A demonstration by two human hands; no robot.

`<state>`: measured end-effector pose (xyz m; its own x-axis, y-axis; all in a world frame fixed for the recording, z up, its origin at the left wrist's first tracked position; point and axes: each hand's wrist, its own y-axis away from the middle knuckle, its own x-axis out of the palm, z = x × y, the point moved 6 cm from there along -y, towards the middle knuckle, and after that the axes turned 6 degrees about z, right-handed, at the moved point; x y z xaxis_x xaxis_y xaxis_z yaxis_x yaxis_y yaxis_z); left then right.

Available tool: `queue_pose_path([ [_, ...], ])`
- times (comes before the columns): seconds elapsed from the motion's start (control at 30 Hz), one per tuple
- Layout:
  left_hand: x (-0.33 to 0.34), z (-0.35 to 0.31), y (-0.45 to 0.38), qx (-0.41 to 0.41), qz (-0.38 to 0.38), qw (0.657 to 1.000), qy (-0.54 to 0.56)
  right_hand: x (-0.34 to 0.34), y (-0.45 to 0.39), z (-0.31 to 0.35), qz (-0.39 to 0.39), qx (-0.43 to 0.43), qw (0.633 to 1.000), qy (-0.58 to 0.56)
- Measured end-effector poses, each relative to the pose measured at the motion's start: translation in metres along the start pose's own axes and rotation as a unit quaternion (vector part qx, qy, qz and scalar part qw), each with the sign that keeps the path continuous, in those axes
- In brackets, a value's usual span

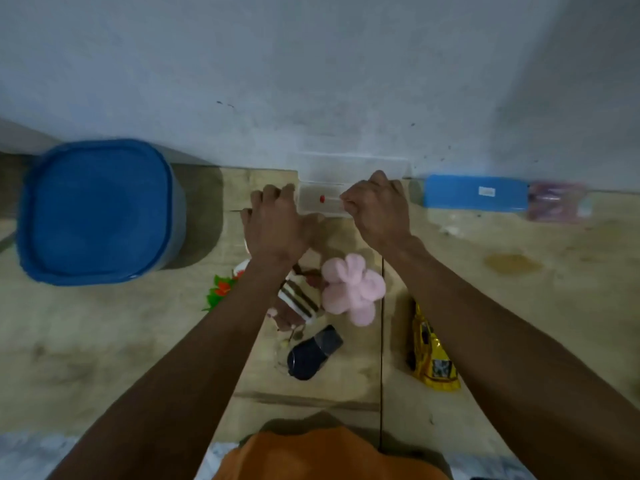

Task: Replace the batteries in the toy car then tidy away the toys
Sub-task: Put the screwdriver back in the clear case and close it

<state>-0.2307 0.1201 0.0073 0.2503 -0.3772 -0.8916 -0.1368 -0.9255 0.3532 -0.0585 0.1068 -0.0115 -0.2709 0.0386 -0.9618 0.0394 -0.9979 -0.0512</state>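
Note:
A clear plastic box (322,204) with a small red item inside sits on the wooden table by the wall. My left hand (273,216) grips its left end with curled fingers, and a thin dark rod sticks out to the left of those fingers. My right hand (377,207) grips the box's right end. A yellow toy car (433,355) lies under my right forearm. A dark rounded toy (313,351), a pink plush flower (353,289), a striped plush (299,301) and a green and orange flower toy (218,292) lie between my arms.
A big blue lidded tub (97,213) stands at the left. A flat blue lid (474,194) and a pinkish packet (557,200) lie against the wall at the right. A clear tray (353,164) leans on the wall behind the box.

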Motion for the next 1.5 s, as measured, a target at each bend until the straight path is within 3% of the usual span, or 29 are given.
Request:
queue_pose_path([
  [0.37,0.026,0.002,-0.038,-0.003,0.018,0.999,-0.035,0.031,-0.017,-0.006,0.077,0.000,0.995,0.060],
  [0.47,0.029,0.003,-0.039,-0.002,0.011,0.999,-0.038,0.028,-0.015,-0.005,0.043,0.000,0.997,0.059],
  [0.67,0.031,0.003,-0.039,-0.012,0.008,0.999,-0.031,-0.017,-0.004,-0.012,-0.116,0.028,0.991,0.061],
  [0.8,0.031,0.004,-0.039,-0.021,0.006,0.999,-0.031,-0.015,-0.010,-0.021,-0.084,0.029,0.993,0.083],
  [1.03,0.030,0.004,-0.034,-0.039,-0.005,0.999,0.028,-0.022,-0.003,-0.030,-0.089,-0.009,0.996,-0.016],
  [1.23,0.029,-0.004,-0.025,0.079,-0.097,0.992,-0.019,0.006,0.016,-0.038,-0.004,-0.027,0.998,-0.052],
  [1.33,0.034,-0.008,-0.026,0.118,-0.098,0.987,-0.048,0.015,0.024,-0.037,-0.025,-0.019,0.999,-0.023],
  [1.5,0.037,-0.009,-0.032,0.117,-0.087,0.986,-0.074,0.023,0.036,-0.047,-0.070,0.024,0.997,-0.017],
])
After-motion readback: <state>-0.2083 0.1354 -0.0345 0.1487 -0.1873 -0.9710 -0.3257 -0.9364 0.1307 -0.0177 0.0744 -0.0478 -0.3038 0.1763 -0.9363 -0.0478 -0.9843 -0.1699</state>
